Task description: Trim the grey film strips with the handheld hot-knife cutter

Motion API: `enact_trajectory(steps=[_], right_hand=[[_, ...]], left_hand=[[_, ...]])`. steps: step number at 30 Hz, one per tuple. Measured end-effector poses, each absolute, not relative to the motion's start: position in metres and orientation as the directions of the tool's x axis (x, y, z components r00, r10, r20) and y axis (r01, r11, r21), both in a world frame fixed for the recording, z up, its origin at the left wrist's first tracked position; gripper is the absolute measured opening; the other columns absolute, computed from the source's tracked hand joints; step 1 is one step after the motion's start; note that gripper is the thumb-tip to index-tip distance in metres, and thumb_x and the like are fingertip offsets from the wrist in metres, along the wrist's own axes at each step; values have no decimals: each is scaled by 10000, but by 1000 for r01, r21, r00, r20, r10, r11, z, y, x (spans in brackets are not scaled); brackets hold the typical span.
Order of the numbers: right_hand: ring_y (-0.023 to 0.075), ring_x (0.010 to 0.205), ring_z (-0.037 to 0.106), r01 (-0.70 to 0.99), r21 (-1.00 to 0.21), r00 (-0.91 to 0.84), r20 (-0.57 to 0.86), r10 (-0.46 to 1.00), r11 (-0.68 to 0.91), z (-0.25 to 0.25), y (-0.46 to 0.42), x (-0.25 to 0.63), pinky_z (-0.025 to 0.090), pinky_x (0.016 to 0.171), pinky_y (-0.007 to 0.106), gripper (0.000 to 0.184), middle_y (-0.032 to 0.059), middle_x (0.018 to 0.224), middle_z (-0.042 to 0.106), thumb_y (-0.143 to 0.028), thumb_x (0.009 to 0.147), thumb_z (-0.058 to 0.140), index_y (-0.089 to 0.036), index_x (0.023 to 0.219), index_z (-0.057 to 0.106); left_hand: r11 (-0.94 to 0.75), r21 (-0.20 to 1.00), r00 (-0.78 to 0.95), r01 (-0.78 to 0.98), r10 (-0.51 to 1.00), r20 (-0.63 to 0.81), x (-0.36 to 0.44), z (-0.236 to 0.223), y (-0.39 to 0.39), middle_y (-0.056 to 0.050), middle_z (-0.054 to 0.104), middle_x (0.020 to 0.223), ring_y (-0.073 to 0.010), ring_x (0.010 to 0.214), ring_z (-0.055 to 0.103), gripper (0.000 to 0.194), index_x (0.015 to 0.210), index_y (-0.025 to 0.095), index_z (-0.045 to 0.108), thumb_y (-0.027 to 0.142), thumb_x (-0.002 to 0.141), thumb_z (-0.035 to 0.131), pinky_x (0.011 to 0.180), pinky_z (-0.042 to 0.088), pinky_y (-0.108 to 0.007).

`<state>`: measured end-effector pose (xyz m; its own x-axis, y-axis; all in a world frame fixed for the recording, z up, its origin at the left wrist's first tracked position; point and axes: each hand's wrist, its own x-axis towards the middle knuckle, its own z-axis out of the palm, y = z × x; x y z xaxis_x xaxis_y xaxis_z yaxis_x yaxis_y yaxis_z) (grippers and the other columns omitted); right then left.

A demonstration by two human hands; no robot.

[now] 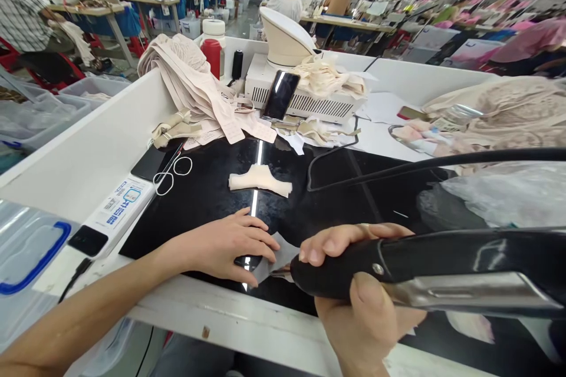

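Note:
My left hand (234,244) rests on the black work surface with its fingers curled over a small dark rounded object (246,261). Between its thumb and fingertips it holds a thin grey-white piece (280,254), which sticks out to the right. My right hand (358,283) is wrapped round a thick black corded hand tool (424,259) with a metal lever along its side. The tool's narrow tip points left, close to the thin piece; whether it touches cannot be made out. Beyond my left hand lies a cream curved fabric piece (260,179).
Cream fabric strips (190,82) are heaped at the back left. A phone (281,95) leans against a white vented box (305,103). A black cable (398,166) crosses the right side, near a plastic bag (499,194). White box (117,209) and bins stand left; other people sit behind.

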<state>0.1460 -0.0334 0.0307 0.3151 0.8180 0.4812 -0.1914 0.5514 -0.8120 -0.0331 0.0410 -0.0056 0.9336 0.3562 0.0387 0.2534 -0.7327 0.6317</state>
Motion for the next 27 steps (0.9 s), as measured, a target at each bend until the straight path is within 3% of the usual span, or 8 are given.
enact_trajectory(steps=[11,17,21,27], right_hand=[[143,588,566,-208,-837,247,456,855,506,28,-39,142,523,538,321,337,-43,815,616,-368,865,749,-297,1130,552],[154,563,567,-154,-797,456,468,757,585,40,-28,161,501,490,301,352,-47,737,622,-358,776,811,-269,1049,606],[148,561,574,-139,-802,501,449,740,581,43,-25,170,516,500,296,371,-56,725,628,-342,738,845,-272,1024,619],[140,557,579,-159,-775,490,475,731,611,38,-27,165,507,497,293,321,-43,748,631,-323,794,796,-255,1046,610]], left_hand=[[-739,628,932,245,359,59,-33,-5,40,-34,658,1347,-298,1356,472,349,1206,272,671,321,873,761,1193,201,-589],[-738,635,915,228,386,120,-32,-7,37,-25,705,1250,-271,1301,516,234,1071,248,704,371,879,758,1218,176,-543],[-743,629,908,229,396,139,-29,-12,33,-45,669,1324,-262,1320,511,291,1204,245,669,329,928,704,1229,158,-541],[-750,622,928,225,360,99,-27,-16,32,-61,641,1368,-257,1325,522,395,1321,260,613,317,938,692,1226,152,-567]])
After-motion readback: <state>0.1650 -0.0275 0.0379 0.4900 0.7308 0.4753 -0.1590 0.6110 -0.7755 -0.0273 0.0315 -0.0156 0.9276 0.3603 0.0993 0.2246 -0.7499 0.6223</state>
